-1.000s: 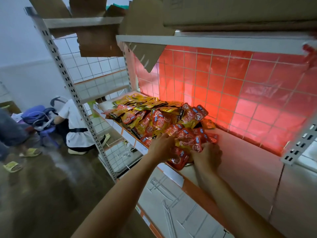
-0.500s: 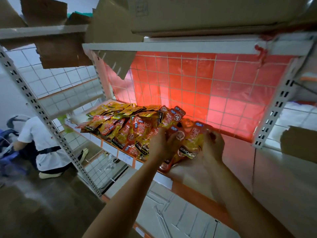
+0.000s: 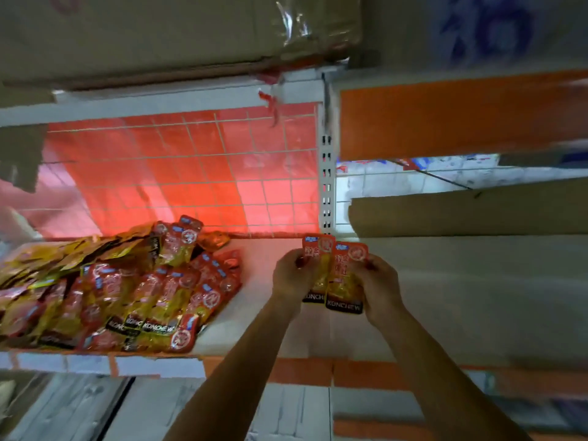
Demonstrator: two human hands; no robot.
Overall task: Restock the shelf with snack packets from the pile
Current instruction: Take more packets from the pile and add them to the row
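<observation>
1. Dozens of snack packets (image 3: 121,288) lie heaped at the nine o'clock end of the shelf (image 3: 264,316). Red ones overlap at the front, and yellow ones sit behind toward ten o'clock.
2. Behind them, at eleven o'clock, a wire grid (image 3: 191,173) backs the bay and glows red.
3. A strip of bare shelf board separates the heaped packets from the hands.
4. The left hand (image 3: 291,275) curls round the left edge of a pair of red packets (image 3: 345,278). The pair is held upright and slightly overlapped, at three o'clock from the heap. I cannot tell whether their bottoms touch the board.
5. These look like thin, light, soft pouches with a slick film, so they will likely slide and flop. The flat side seams seem the best hold, since squeezing the middle could crush the contents.
6. The right hand (image 3: 378,284) pinches the pair's right edge. The hands are close together, both clamped on the same two packets.
7. An upright post (image 3: 326,186) stands at twelve o'clock from the hands, and a cardboard sheet (image 3: 461,211) lies at two o'clock.
</observation>
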